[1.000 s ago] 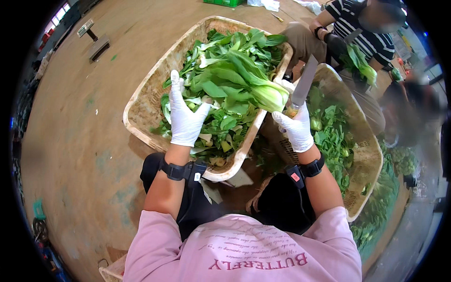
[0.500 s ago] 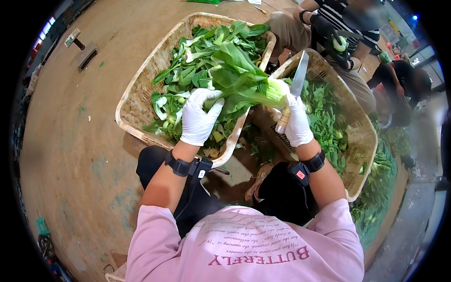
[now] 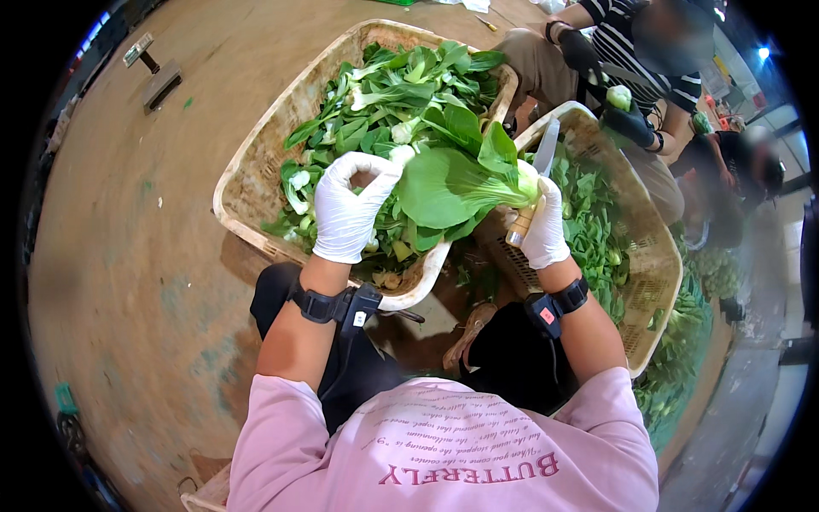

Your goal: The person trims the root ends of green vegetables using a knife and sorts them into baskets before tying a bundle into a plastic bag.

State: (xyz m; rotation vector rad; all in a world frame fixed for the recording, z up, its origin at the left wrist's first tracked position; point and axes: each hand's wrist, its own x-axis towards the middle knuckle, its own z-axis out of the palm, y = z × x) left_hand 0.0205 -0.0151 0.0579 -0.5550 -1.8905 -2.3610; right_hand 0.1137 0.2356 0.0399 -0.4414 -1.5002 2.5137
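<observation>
My right hand (image 3: 544, 230), in a white glove, is closed round a knife (image 3: 548, 147) with a wooden handle, its blade pointing up and away. The same hand holds the pale base of a head of bok choy (image 3: 452, 183), whose leaves spread to the left. Beside those leaves, my left hand (image 3: 348, 209), also white-gloved, has thumb and forefinger pinched together in a ring; what is between the tips, if anything, I cannot make out. Under both hands stands a pale plastic crate (image 3: 247, 162) full of loose bok choy leaves and stems (image 3: 341, 128).
A second crate (image 3: 653, 282) with greens stands at the right, more greens (image 3: 674, 384) lying beyond it. Across from me, a person in black gloves (image 3: 630, 124) holds a trimmed vegetable (image 3: 619, 97) and a knife. A scale (image 3: 160, 85) sits on the floor at far left.
My left hand has come off the bok choy leaves, moving slightly left and up into a pinch. The bok choy has turned in my right hand, showing a broad leaf toward me.
</observation>
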